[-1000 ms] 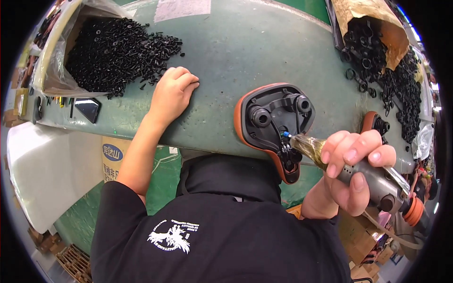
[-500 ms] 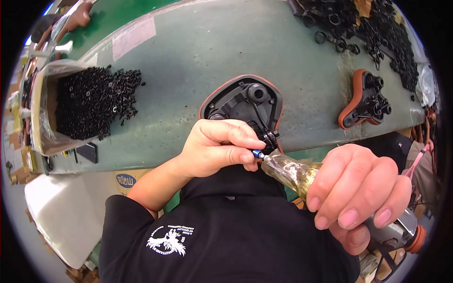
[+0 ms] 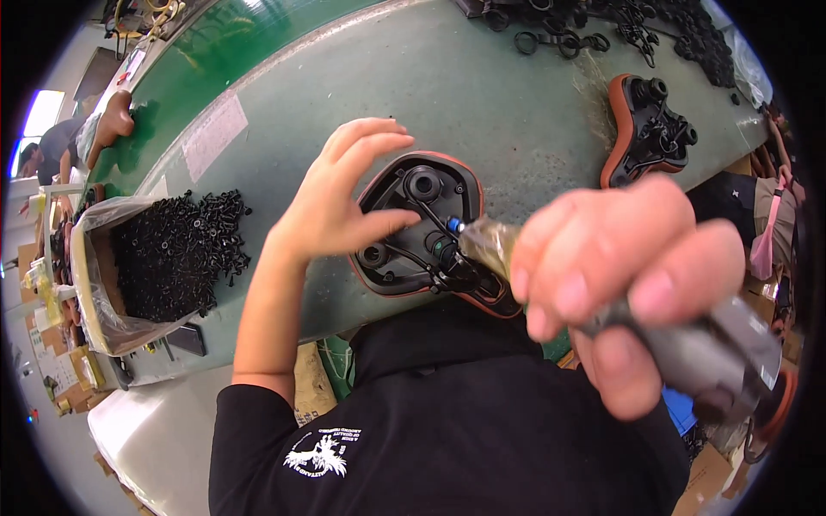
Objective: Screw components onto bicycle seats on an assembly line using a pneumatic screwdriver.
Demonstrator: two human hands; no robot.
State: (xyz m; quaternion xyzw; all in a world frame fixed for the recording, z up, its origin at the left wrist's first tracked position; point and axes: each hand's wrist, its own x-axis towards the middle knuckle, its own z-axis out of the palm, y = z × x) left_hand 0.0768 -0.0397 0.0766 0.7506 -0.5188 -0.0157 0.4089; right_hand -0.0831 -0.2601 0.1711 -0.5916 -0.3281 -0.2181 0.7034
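Observation:
A bicycle saddle (image 3: 458, 196) lies on the green table with its black underside up and its reddish-brown edge showing. Over its left side is my left hand (image 3: 323, 206), fingers stretched out and thumb apart, with nothing in it; I cannot tell whether it touches the saddle. My right hand (image 3: 615, 275), slightly blurred, is wrapped around a power screwdriver (image 3: 710, 344). Its front end is covered in yellowish clear wrapping, and a blue-collared bit (image 3: 454, 224) sticks out over the saddle's middle. Whether the bit touches anything is unclear.
A plastic-lined box (image 3: 90, 288) at the left spills small black screws (image 3: 176, 254) onto the table. A second saddle (image 3: 621, 125) lies to the right. Black ring-shaped parts (image 3: 564, 43) are heaped at the far right. Beyond the table's far left, another person (image 3: 62, 150) is visible.
My left hand has let go of the screwdriver's tip, opened, and moved up and left over the saddle. The screwdriver has moved up and left, over the saddle. The whole view has shifted.

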